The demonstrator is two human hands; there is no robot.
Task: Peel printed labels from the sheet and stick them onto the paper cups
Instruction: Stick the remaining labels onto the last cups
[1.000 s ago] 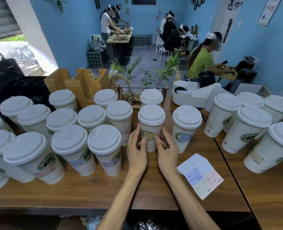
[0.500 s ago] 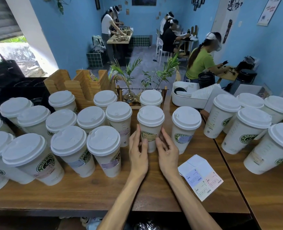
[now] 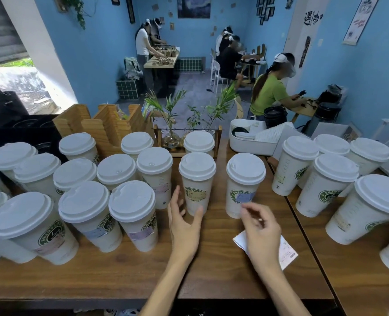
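Labels sheet (image 3: pixel 287 253) lies on the desk (image 3: pixel 214 265) under the right hand (image 3: pixel 260 226), whose loosely curled fingers hold nothing; the left hand (image 3: pixel 184 221), open, flanks the newly labelled cup (image 3: pixel 197 182), seemingly to steady it.

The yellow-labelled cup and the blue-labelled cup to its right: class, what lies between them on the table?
Nothing: in the head view only bare wooden table shows between the yellow-labelled cup and the blue-labelled cup.

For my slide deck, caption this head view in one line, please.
Open left hand beside a labelled white lidded paper cup; right hand above the white label sheet on a wooden table.
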